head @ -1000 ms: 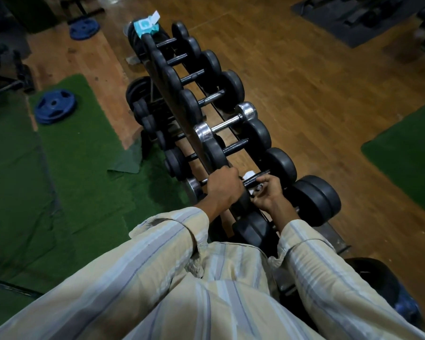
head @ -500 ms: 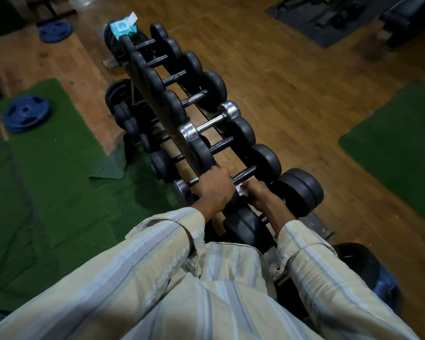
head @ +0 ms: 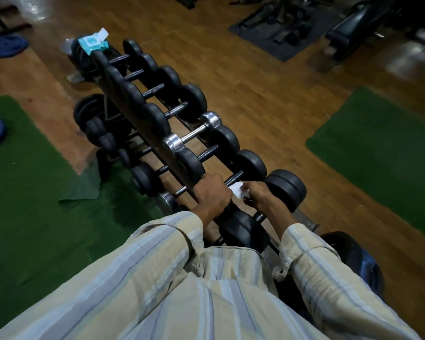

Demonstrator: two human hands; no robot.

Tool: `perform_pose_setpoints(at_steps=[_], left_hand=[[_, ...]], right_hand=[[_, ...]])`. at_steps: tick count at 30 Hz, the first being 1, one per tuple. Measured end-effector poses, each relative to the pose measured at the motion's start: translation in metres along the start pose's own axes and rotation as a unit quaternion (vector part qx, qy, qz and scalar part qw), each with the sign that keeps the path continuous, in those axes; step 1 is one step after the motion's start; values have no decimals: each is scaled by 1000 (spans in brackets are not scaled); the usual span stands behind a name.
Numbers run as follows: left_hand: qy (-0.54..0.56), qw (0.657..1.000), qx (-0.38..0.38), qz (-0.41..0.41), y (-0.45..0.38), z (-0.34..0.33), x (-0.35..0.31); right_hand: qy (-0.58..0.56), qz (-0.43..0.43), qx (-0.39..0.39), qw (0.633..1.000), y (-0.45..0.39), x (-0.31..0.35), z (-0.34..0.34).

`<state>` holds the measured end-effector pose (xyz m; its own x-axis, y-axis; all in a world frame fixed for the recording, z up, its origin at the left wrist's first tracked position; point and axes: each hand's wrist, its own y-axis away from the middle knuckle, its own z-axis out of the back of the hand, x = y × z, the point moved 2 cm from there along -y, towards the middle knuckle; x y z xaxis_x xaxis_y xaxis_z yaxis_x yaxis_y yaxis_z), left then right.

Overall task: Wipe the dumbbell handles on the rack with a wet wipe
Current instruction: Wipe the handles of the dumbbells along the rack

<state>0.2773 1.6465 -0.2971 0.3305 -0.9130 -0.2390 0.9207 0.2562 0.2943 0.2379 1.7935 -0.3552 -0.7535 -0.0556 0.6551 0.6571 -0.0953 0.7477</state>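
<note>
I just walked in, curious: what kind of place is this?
Most likely a gym: a rack of dumbbells, blue weight plates on the floor and a padded bench behind.

**Gym floor, dim light**

Wood plank floor (head: 268,94), glare patches top L and far R. Green turf mats L (head: 35,192) and R (head: 383,143). Blue plates (head: 6,45) on floor far L. Dark mat (head: 280,33) w/ equipment top; bench (head: 353,25) top R.
</note>
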Motion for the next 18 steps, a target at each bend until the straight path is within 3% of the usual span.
perform_pose_setpoints(at_steps=[6, 9, 11, 13, 18], left_hand=[[34, 998, 48, -6, 4, -2, 0], [25, 997, 70, -11, 10, -6, -2], [24, 997, 77, -19, 17, -6, -6], [23, 994, 100, -30, 26, -8, -10], [-6, 987, 153, -44, 39, -17, -17]], right_hand=[[13, 92, -30, 995, 25, -3, 20], [105, 157, -86, 978, 27, -14, 40], [221, 214, -127, 943, 26, -24, 55], [319, 263, -118, 903, 27, -33, 65], [546, 269, 42, 792, 44, -46, 61]])
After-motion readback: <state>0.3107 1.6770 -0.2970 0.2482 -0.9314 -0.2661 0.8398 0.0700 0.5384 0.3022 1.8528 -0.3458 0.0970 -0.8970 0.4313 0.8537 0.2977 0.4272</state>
